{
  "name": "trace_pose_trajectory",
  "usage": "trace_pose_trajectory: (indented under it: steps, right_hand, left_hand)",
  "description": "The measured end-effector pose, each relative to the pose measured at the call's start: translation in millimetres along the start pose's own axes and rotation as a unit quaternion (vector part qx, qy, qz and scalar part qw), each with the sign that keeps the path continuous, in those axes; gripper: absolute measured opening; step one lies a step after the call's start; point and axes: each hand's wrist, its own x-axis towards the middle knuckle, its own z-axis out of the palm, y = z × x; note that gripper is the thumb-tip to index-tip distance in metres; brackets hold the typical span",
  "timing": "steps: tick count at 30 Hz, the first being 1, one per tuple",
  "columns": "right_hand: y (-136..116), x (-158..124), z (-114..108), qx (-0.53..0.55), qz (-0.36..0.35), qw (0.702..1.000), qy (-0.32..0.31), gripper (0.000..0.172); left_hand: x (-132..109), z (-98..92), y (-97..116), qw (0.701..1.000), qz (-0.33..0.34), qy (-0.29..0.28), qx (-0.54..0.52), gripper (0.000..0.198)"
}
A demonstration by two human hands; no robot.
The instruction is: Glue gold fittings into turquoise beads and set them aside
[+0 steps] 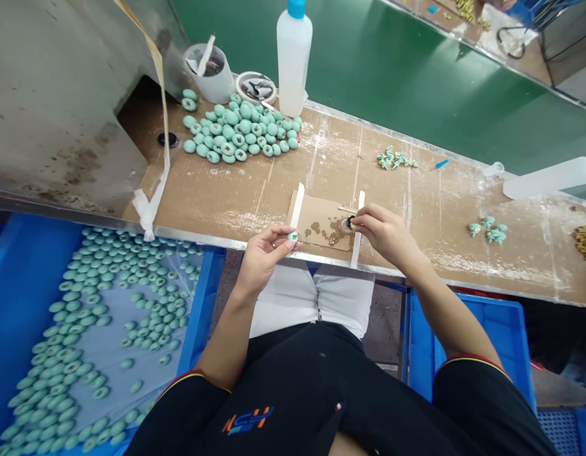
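My left hand (264,256) is closed at the front edge of the bench, pinching a pale green egg-shaped piece (293,235) with a dark hole in its face. Farther right, my right hand (381,231) has its fingertips pressed together at the mouth of a small clear pot (346,225). Something small, dark and yellowish shows at those fingertips; its kind cannot be made out. Beneath the pot lies a cardboard sheet (316,209) with wet-looking spots, between two white strips (298,206). A thin stick (347,209) rests just behind the pot.
Many similar green pieces (240,130) are heaped at the back left, near a tall white bottle (293,63) and a tape roll (256,87). More fill a blue bin (188,329) at lower left. Small green-yellow figures (394,158) lie right. A metal housing (69,95) stands left.
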Motion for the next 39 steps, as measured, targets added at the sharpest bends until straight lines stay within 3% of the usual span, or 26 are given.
trace_pose_trajectory:
  steps: [7, 13, 17, 25, 29, 39]
  right_hand:
    - [-9.7, -9.7, -6.3, 0.054, 0.085, 0.986, 0.136, 0.008]
    - [-29.2, -21.0, 14.3, 0.222, 0.178, 0.931, 0.228, 0.018]
    - [-55.6, -27.9, 28.9, 0.333, 0.212, 0.89, 0.229, 0.029]
    - [-85.3, -30.7, 34.6, 0.482, 0.252, 0.817, 0.19, 0.03]
    - [-88.2, -32.0, 34.9, 0.483, 0.266, 0.813, 0.189, 0.031]
    - [-86.8, -33.4, 35.9, 0.442, 0.235, 0.843, 0.198, 0.024]
  left_hand:
    - [0.0, 11.6, 0.4, 0.999, 0.003, -0.039, -0.003, 0.039]
    - [0.3, 32.0, -3.4, 0.998, 0.006, -0.062, -0.02, 0.04]
    - [-1.5, 43.5, -4.1, 0.997, 0.011, -0.072, -0.013, 0.041]
    - [-6.7, 54.1, -3.5, 0.994, 0.045, -0.098, 0.007, 0.036]
    - [-7.7, 57.8, -4.6, 0.993, 0.052, -0.106, 0.013, 0.037]
    - [-8.0, 58.6, -2.6, 0.992, 0.058, -0.107, 0.015, 0.033]
